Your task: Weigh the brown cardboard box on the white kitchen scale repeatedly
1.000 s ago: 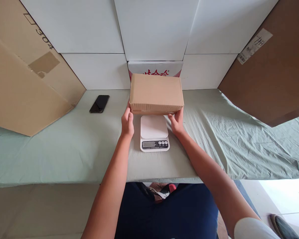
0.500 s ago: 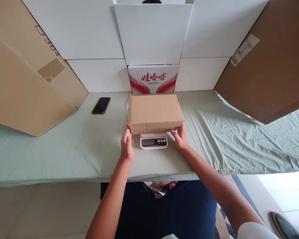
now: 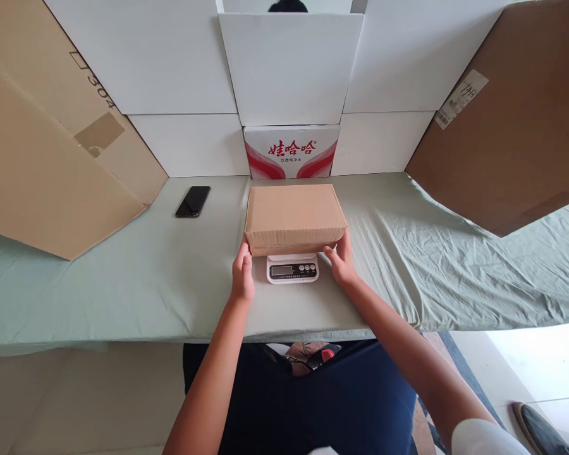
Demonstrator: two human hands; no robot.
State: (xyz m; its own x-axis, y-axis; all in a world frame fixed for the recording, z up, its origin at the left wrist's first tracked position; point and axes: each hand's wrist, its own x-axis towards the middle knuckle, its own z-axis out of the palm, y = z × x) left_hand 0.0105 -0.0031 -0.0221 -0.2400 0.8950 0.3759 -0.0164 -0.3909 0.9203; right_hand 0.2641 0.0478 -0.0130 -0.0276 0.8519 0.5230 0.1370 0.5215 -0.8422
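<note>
Head view: my left hand (image 3: 243,275) and right hand (image 3: 342,262) clasp the near lower corners of the cardboard box (image 3: 294,213), which sits on the kitchen scale (image 3: 293,268). It looks stiff and light; I'd grip the short ends.

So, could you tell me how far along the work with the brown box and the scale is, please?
Done: the cardboard box sits on the white scale, covering its platform. In hand: the left hand and right hand touch the box's front corners, fingers on its sides. Left: both hands need to come away; the display is too small to read.
</note>
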